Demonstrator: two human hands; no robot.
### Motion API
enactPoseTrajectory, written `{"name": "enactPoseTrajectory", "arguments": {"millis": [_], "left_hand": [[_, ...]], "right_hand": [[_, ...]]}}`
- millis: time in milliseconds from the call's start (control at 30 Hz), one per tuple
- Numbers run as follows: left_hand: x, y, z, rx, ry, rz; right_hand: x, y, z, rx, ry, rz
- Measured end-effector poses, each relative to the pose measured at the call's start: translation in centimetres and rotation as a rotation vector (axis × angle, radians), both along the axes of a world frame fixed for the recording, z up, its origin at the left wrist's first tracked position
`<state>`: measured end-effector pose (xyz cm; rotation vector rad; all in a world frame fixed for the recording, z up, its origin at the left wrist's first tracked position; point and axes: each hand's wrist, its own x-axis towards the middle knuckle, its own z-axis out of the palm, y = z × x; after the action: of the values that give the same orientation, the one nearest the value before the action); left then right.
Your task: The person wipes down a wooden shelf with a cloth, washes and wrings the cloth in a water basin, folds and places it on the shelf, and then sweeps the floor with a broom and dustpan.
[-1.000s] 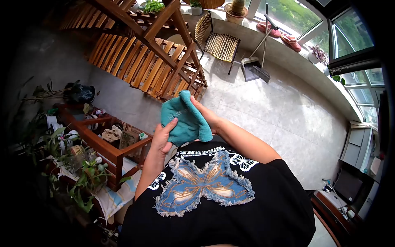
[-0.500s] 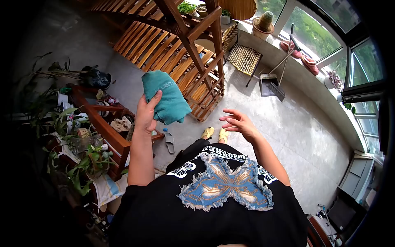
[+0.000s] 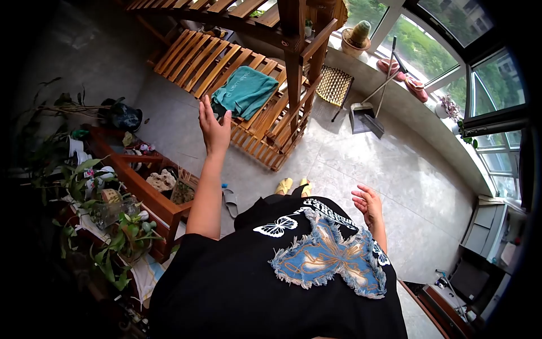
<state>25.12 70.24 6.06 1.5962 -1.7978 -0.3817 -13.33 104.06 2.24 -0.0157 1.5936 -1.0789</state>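
Note:
A folded teal cloth (image 3: pixel 247 91) with pale lettering rests on the slatted wooden seat (image 3: pixel 192 62); whether it is a towel or a garment I cannot tell. Close to its left edge is my left hand (image 3: pixel 215 129), fingers stretched upward and the thumb apart, holding nothing. From this angle I cannot make out whether the fingertips touch the cloth. My right hand (image 3: pixel 368 207) hangs over the floor at the right of my body, empty, its fingers loosely bent and apart.
A wooden post (image 3: pixel 293 85) rises beside the seat. Behind it stand a woven chair (image 3: pixel 334 86) and a dustpan (image 3: pixel 366 120). Pink slippers (image 3: pixel 416 88) and a potted cactus (image 3: pixel 357 37) sit on the window ledge. Leafy plants (image 3: pixel 121 237) crowd the left, beside a wooden stand (image 3: pixel 144 189).
The teal cloth has gone from my left hand onto the slatted seat, and that hand has opened. My right hand has dropped down and to the right. The view has shifted slightly.

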Motion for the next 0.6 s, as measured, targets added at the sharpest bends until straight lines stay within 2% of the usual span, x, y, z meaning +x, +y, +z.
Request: {"name": "enactPoseTrajectory", "arguments": {"millis": [33,100,133,233,300,400,467,600], "left_hand": [[-0.3,-0.1,-0.2,0.006,0.005,0.002],[-1.2,-0.9,-0.5,-0.253,-0.290,-0.066],[-1.7,-1.2,-0.7,-0.260,-0.230,-0.110],[-3.6,-0.9,-2.0,-0.242,-0.300,-0.249],[-4.1,-0.2,-4.0,-0.095,-0.415,-0.442],[-3.5,-0.3,-4.8,-0.132,-0.401,-0.459],[-3.1,0.1,-4.9,-0.159,-0.293,-0.470],[-2.7,1.9,-3.3,-0.249,-0.291,-0.481]], "right_hand": [[0.1,0.2,0.0,0.010,0.002,0.024],[0.4,0.2,0.2,0.026,0.043,0.076],[0.8,-0.1,0.3,0.038,0.079,0.125],[1.6,-1.0,0.7,0.030,0.125,0.190],[2.4,-1.8,1.2,0.022,0.151,0.219],[3.5,-2.9,1.9,0.029,0.162,0.271],[3.9,-3.2,2.0,0.029,0.174,0.313],[4.3,-4.4,1.5,0.027,0.190,0.355]]}}
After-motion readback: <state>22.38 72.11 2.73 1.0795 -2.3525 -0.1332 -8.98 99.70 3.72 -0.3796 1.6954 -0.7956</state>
